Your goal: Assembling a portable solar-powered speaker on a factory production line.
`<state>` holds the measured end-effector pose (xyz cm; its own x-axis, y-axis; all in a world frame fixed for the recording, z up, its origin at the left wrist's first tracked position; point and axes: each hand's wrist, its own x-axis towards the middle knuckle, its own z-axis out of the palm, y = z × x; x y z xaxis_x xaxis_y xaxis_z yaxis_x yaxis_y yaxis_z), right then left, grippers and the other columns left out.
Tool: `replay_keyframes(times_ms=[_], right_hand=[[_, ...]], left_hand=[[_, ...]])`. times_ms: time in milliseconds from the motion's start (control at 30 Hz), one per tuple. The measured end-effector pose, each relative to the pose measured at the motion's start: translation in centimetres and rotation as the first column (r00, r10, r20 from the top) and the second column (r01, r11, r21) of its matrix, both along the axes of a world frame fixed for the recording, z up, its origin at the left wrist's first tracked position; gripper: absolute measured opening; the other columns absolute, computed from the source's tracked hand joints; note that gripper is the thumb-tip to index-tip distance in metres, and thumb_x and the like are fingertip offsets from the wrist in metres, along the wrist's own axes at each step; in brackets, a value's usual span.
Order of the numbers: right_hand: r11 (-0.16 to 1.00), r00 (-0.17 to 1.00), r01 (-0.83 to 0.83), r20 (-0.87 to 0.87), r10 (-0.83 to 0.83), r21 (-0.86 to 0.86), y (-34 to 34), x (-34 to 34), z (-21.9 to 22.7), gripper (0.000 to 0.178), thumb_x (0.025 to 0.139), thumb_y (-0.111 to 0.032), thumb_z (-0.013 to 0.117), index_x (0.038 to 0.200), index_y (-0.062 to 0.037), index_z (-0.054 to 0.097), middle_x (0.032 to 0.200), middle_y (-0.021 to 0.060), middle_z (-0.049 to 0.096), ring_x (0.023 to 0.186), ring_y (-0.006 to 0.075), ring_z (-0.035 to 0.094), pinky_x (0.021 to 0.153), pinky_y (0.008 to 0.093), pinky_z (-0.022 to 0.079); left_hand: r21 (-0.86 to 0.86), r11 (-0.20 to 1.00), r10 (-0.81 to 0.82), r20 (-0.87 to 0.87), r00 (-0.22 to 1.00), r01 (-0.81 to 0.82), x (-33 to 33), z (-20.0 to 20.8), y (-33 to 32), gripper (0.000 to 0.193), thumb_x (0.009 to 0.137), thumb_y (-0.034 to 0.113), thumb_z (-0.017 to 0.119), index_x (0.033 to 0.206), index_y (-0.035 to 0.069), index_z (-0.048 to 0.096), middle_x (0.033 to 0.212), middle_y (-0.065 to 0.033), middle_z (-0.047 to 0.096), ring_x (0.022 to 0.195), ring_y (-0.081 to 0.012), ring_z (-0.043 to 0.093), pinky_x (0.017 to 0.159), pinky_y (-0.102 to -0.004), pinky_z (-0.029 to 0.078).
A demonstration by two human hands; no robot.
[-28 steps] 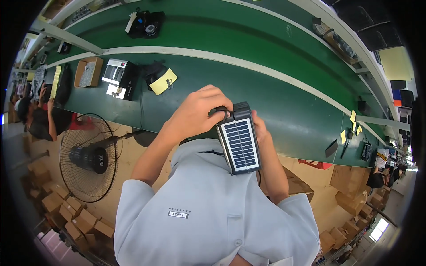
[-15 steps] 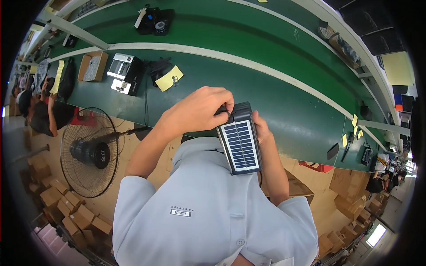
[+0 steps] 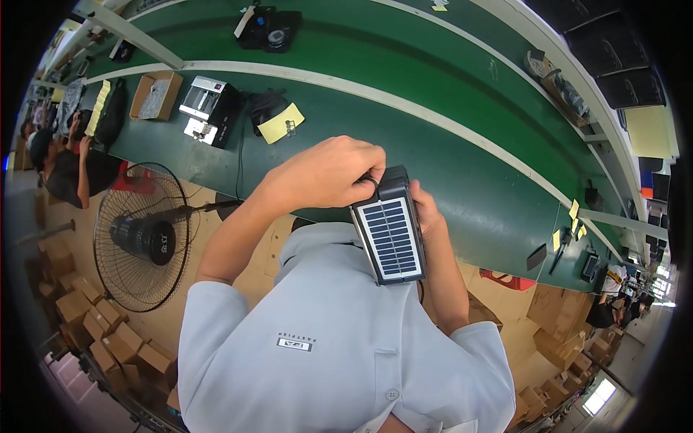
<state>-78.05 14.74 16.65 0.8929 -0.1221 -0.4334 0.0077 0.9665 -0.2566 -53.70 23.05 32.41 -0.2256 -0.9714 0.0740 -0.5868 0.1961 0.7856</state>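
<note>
A black box-shaped device with a solar panel (image 3: 393,238) on its face is held close to my chest, tilted slightly. My right hand (image 3: 426,207) grips its right side, thumb along the edge and the other fingers hidden behind it. At the device's upper left corner, my left hand (image 3: 336,172) is bent over with its fingertips pinched together. A small dark part shows between those fingers and the corner; its kind cannot be made out.
Beyond my hands runs a green workbench (image 3: 462,209). On it stand a black-and-silver machine (image 3: 211,108), a cardboard box (image 3: 156,95) and a yellow paper (image 3: 281,124). A black fan (image 3: 144,238) stands left, near piled cartons (image 3: 108,332). A co-worker (image 3: 76,169) sits far left.
The fingers of my left hand have shifted slightly at the device's corner, and less of the dark part shows. My right hand keeps its grip. The whole view has swung a little.
</note>
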Motion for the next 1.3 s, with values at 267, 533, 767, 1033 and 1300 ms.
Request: replay_keyframes(times_ms=[267, 533, 767, 1033, 1300], right_hand=[[0.993, 0.997, -0.046, -0.063, 0.039, -0.11, -0.8, -0.5, -0.3, 0.072, 0.089, -0.057, 0.064, 0.125, 0.0055, 0.058, 0.108, 0.0198, 0.071, 0.089, 0.0272, 0.073, 0.077, 0.0388, 0.062], [0.997, 0.996, 0.076, -0.048, -0.077, -0.03, 0.4, 0.5, -1.3, 0.078, 0.093, -0.068, 0.046, 0.132, -0.0007, 0.056, 0.119, 0.0177, 0.067, 0.103, 0.0284, 0.069, 0.089, 0.0425, 0.059], [0.687, 0.869, -0.089, -0.393, -0.3, -0.721, 1.8, 0.8, -0.1, 0.061, 0.101, -0.056, 0.046, 0.121, 0.0003, 0.061, 0.104, 0.0106, 0.07, 0.096, 0.0178, 0.067, 0.089, 0.0316, 0.052], [0.259, 0.945, -0.014, -0.098, -0.313, -0.966, 3.6, -0.1, 4.9, 0.087, 0.09, -0.042, 0.064, 0.156, -0.0107, 0.017, 0.138, 0.0245, 0.045, 0.128, 0.0335, 0.048, 0.111, 0.0428, 0.034], [0.453, 0.925, 0.004, -0.169, -0.341, -0.892, 4.0, -0.5, 6.4, 0.085, 0.088, -0.034, 0.065, 0.156, -0.0096, 0.02, 0.135, 0.0245, 0.049, 0.124, 0.0332, 0.052, 0.107, 0.0419, 0.039]], left_hand=[[-0.024, 0.999, 0.027, -0.053, 0.998, -0.028, -0.2, -0.5, -0.4, 0.012, 0.076, 0.002, 0.063, 0.085, 0.002, 0.056, 0.077, -0.0105, 0.062, 0.067, -0.0278, 0.062, 0.059, -0.0371, 0.047], [-0.146, 0.763, 0.556, -0.35, 0.754, -0.63, -3.1, -4.4, 0.8, 0.05, 0.078, 0.011, 0.071, 0.124, 0.007, 0.05, 0.134, -0.0165, 0.048, 0.126, -0.0338, 0.047, 0.1, -0.0416, 0.043], [0.544, 0.82, 0.571, -0.795, 0.204, -0.177, -6.1, -10.9, 3.4, 0.1, 0.075, 0.021, 0.085, 0.154, 0.011, 0.023, 0.145, -0.017, 0.038, 0.132, -0.0275, 0.043, 0.11, -0.0396, 0.036], [0.456, 0.859, 0.51, -0.724, 0.465, -0.232, -6.4, -10.2, 3.6, 0.095, 0.075, 0.026, 0.085, 0.151, 0.007, 0.03, 0.143, -0.014, 0.042, 0.133, -0.0255, 0.042, 0.112, -0.0393, 0.033], [0.467, 0.875, 0.476, -0.778, 0.41, -0.129, -6.4, -10.9, 3.3, 0.087, 0.077, 0.015, 0.081, 0.148, 0.008, 0.032, 0.136, -0.0123, 0.047, 0.128, -0.0229, 0.047, 0.109, -0.0367, 0.037]])
